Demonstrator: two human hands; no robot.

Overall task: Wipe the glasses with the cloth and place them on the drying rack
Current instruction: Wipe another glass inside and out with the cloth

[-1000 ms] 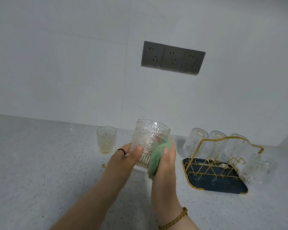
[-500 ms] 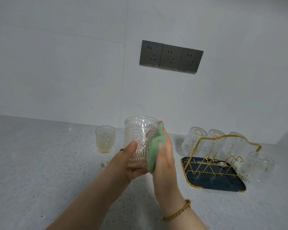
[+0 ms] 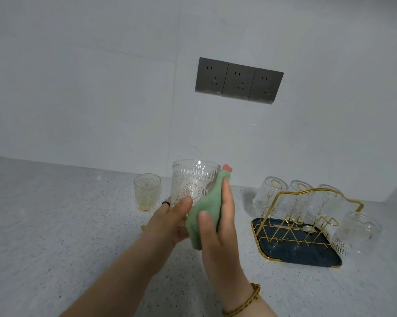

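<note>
My left hand [image 3: 172,220] grips a clear embossed glass [image 3: 193,181] from below and the side, holding it upright above the counter. My right hand [image 3: 218,223] holds a green cloth [image 3: 206,213] with a pink tip, fingers and thumb pressing it against the glass's right side. A smaller yellowish embossed glass [image 3: 147,192] stands on the counter behind, to the left. At the right is the gold wire drying rack [image 3: 291,227] on a dark tray, with several clear glasses [image 3: 269,194] hung upside down on its prongs.
The speckled grey counter [image 3: 55,225] runs to a white wall carrying three dark sockets [image 3: 238,80]. A small gold scrap lies on the counter near my left wrist. The wall turns a corner at the far right.
The glass has gone from tilted to upright. The cloth has slid along its right side, with its tip now up at the rim.
</note>
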